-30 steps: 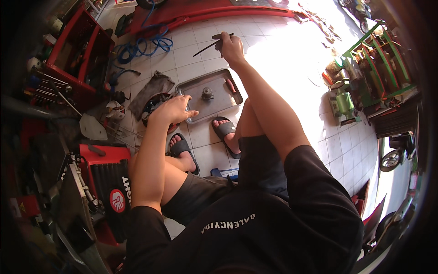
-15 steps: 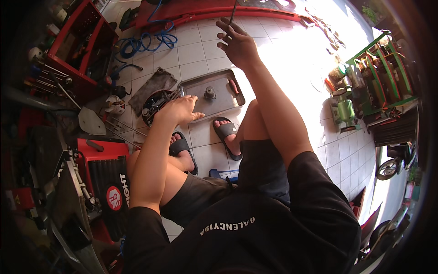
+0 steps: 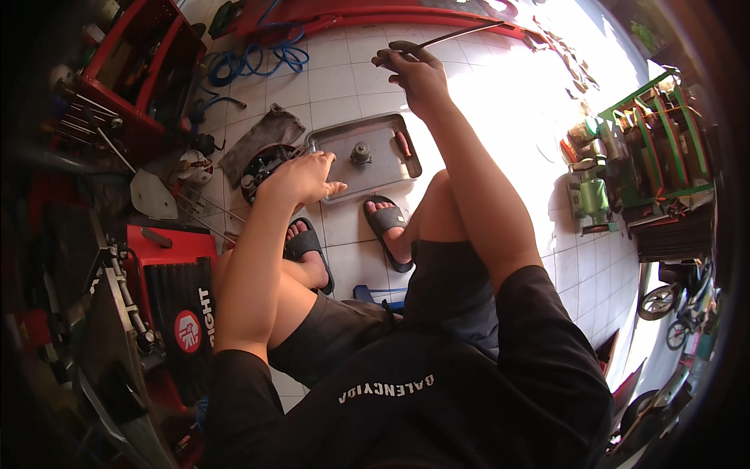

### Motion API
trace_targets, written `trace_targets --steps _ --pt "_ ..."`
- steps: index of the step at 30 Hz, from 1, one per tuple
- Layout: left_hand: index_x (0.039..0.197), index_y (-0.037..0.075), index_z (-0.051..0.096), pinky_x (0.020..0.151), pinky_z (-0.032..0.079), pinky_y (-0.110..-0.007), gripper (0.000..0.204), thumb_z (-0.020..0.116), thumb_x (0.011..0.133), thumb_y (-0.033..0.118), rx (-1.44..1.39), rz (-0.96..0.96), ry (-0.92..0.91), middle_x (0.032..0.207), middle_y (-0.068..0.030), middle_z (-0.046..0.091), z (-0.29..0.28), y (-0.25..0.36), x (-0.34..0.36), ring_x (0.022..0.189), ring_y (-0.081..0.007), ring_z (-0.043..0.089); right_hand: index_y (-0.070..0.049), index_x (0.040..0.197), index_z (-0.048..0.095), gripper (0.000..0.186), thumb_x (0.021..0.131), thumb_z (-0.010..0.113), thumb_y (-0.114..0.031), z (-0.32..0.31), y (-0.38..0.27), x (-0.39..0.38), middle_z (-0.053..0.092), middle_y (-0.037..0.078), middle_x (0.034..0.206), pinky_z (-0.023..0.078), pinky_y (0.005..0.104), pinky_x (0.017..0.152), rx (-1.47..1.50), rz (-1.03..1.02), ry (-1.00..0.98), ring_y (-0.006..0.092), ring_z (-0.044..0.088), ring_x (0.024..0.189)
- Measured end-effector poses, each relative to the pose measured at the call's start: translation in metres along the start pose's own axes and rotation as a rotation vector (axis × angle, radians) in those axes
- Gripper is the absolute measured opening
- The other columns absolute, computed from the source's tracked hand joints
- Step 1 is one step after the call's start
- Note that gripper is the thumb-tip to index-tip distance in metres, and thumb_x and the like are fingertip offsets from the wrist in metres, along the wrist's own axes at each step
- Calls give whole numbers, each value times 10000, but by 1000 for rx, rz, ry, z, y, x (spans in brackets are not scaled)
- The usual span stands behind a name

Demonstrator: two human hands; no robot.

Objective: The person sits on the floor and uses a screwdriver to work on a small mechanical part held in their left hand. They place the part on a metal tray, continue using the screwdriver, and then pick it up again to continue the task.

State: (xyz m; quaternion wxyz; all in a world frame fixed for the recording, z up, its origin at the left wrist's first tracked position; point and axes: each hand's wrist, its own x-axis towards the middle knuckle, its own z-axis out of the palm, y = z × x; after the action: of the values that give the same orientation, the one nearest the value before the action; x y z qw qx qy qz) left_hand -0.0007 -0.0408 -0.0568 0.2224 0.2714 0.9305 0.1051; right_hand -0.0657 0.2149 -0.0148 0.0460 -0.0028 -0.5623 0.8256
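The right hand (image 3: 423,82) is pinching a slim rod (image 3: 465,34) in its fingers, beyond the metal tray (image 3: 381,177), its long axis slanting away rightward, while the left hand (image 3: 301,178), fingers loosely parted, is hanging nearer, by the tray's left edge.

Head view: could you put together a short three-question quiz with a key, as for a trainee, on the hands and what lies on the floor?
1. Multiple choice: which hand holds the thin dark rod? A) left; B) right; C) neither.
2. True or false: in the metal tray, the small red item lies to the right of the round metal part.
3. Fill in the blank: the coiled hose on the tiled floor is ____ in colour.

Key: 1. B, the right hand. 2. True. 3. Blue.
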Motion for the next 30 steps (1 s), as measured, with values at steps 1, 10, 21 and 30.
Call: trace_targets --steps 1,10,21,30 --pt "1349 -30 516 928 513 -422 680 741 877 404 0 -7 -8 1198 -210 645 -1 0 0 1087 -345 647 6 1342 512 334 1025 539 -93 -2 0 1 684 135 1153 464 290 739 -63 -13 -21 270 686 1111" --pt "1355 -21 514 1013 474 -428 668 720 893 415 13 -24 -24 1297 -229 602 -3 1 -2 1204 -363 593 65 1141 665 329 931 726 -181 -8 12 6 689 82 925 357 207 510 -411 251 -164 103 604 699" --pt "1333 -10 524 1070 453 -428 632 690 917 436 -15 -89 -66 1357 -192 592 -17 8 -10 1288 -320 551 8 1023 728 317 957 699 -300 -7 9 9 646 41 758 248 230 443 -355 375 -178 48 357 482" --pt "1357 -26 515 1015 477 -426 678 733 883 408 -22 -42 -31 1320 -213 600 -11 0 -10 1215 -345 588 -51 890 783 326 694 829 -308 1 27 12 736 96 786 543 389 646 -1384 196 -135 250 694 706"
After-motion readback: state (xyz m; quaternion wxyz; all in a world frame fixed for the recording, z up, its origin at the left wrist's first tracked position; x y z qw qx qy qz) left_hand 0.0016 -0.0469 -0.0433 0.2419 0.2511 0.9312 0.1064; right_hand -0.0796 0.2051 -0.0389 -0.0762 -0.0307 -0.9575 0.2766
